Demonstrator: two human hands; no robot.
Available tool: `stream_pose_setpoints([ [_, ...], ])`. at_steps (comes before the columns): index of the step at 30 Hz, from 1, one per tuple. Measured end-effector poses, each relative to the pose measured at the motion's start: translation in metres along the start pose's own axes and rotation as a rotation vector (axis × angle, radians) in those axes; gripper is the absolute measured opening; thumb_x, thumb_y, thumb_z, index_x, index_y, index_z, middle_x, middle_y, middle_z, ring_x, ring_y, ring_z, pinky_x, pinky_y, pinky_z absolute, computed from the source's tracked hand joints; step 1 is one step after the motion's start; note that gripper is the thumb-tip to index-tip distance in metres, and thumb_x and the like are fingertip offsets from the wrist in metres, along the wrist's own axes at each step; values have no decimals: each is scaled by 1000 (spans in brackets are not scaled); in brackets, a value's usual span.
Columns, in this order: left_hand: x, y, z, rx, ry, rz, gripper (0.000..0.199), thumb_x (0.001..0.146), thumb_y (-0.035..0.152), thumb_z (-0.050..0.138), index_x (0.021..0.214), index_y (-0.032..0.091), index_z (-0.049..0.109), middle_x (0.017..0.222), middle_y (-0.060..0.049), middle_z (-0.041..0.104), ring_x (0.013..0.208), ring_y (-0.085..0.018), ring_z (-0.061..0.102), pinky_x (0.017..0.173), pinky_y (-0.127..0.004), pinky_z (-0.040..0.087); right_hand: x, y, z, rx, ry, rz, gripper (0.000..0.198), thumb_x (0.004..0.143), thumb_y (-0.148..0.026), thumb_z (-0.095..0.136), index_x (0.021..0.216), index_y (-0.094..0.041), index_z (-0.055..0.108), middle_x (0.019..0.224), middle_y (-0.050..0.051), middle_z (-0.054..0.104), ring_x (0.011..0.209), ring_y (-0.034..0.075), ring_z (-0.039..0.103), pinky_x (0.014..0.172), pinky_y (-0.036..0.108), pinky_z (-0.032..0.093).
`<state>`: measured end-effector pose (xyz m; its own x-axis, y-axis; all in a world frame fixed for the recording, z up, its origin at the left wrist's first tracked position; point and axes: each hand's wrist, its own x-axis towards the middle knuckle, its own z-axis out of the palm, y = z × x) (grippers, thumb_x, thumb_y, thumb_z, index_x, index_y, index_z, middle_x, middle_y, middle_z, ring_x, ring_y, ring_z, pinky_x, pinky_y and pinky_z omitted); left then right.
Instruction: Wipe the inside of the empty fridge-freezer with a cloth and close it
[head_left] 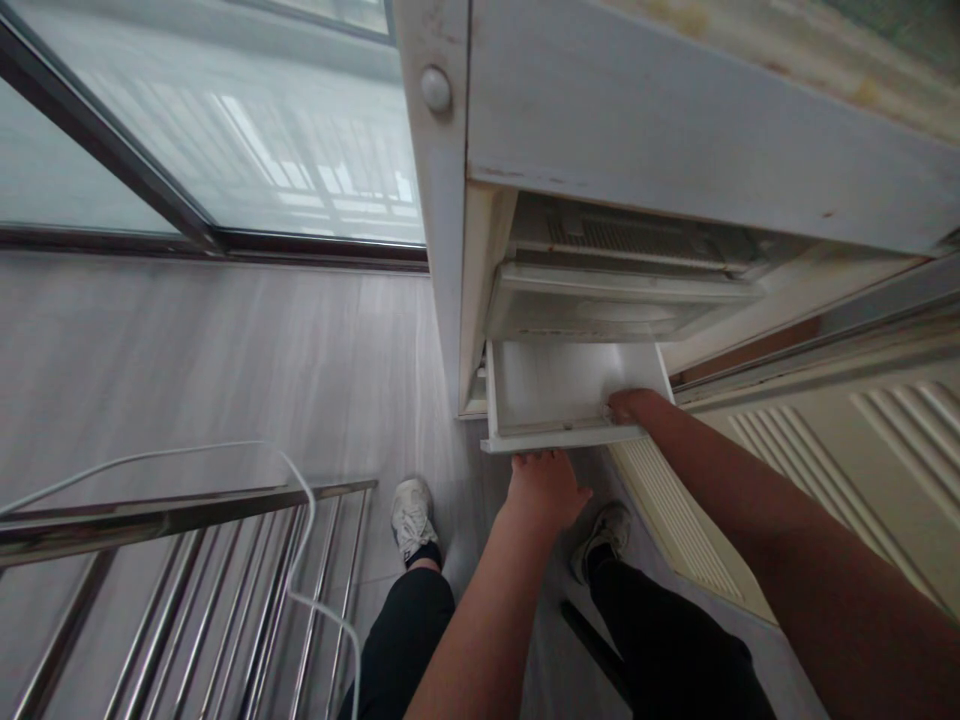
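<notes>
Upper front panel (660, 140): nearest the camera, white with a stained top edge, above and beyond the right hand (636, 405).
Lower drawer (525, 440): white, drawn partway out of the cabinet (442, 220); its front lip lies just beyond the left hand (541, 490), its front right corner at the right hand.
Left hand: palm down, fingers bent against the front lip, thumb spread off to the right; whether it bears any weight cannot be told.
Right hand: reaches over the right side, fingertips inside the drawer near the corner; whether they grip the wall is hidden.
Upper drawer (585, 315): beyond both hands, set back in the cabinet, overhanging the rear of the lower one.
Ribbed cream panel (840, 450): to the right of the right hand, apparently the opened door.
Stage: access is made and the lower drawer partly out, judged about midway; its rear is not yet free of the cabinet, and one view cannot settle whether it travels outward or inward.
Metal rack (187, 510): left of the left hand and well apart, with a white cable (270, 445) looped over it.
Shoes (411, 518): on the floor (322, 380), one at either side of the left hand.
</notes>
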<state>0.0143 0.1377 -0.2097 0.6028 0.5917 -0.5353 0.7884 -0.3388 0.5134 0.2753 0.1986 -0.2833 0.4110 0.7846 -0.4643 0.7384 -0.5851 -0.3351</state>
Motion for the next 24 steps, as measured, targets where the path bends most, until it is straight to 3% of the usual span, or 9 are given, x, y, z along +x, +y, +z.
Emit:
stream_pose_setpoints([
  [3, 0, 1, -1, 4, 0, -4, 63, 91, 50, 58, 135, 5, 56, 137, -25, 63, 131, -39, 57, 112, -53, 41, 11, -18, 0, -207, -344, 56, 29, 53, -10, 86, 45, -14, 58, 51, 3, 57, 56, 20, 60, 70, 41, 51],
  [5, 0, 2, -1, 5, -4, -6, 64, 91, 50, 58, 136, 5, 56, 137, -25, 63, 131, -39, 57, 112, -53, 41, 12, -34, 2, -258, -498, 20, 22, 49, -11, 85, 47, -15, 63, 53, 4, 60, 52, 18, 57, 65, 37, 50],
  [9, 1, 4, 0, 10, -7, -13, 66, 91, 49, 58, 138, 3, 54, 138, -27, 61, 134, -40, 55, 114, -53, 39, 3, -74, 16, -114, -743, -189, 17, 63, -31, 77, 58, -18, 69, 59, 1, 64, 52, 13, 53, 55, 25, 44],
  [12, 1, 5, 1, 27, -3, -16, 68, 91, 50, 59, 138, 2, 53, 141, -28, 59, 136, -41, 53, 115, -54, 39, -11, -109, 35, 203, -911, -159, 24, 76, -37, 64, 64, -17, 67, 59, 0, 62, 51, 13, 51, 52, 24, 42],
  [14, 1, 6, 1, 43, -1, -16, 69, 92, 51, 58, 139, 1, 53, 143, -28, 57, 136, -41, 53, 114, -54, 39, -22, -132, 45, 328, -964, -113, 22, 80, -32, 59, 66, -16, 65, 63, 1, 63, 54, 13, 51, 53, 24, 41],
  [18, 1, 5, 0, 54, -3, -25, 70, 92, 53, 57, 140, 2, 52, 144, -29, 56, 138, -40, 51, 114, -52, 39, -39, -150, 46, 217, -954, -337, 9, 77, -21, 64, 71, -15, 67, 69, -2, 61, 59, 11, 50, 55, 23, 36],
  [24, 0, 4, -1, 16, -22, -14, 72, 93, 52, 56, 143, 0, 49, 147, -28, 53, 140, -40, 49, 116, -53, 38, -41, -107, 4, -82, -795, -439, 16, 75, -27, 64, 63, -17, 64, 58, -3, 52, 54, 11, 41, 53, 25, 27],
])
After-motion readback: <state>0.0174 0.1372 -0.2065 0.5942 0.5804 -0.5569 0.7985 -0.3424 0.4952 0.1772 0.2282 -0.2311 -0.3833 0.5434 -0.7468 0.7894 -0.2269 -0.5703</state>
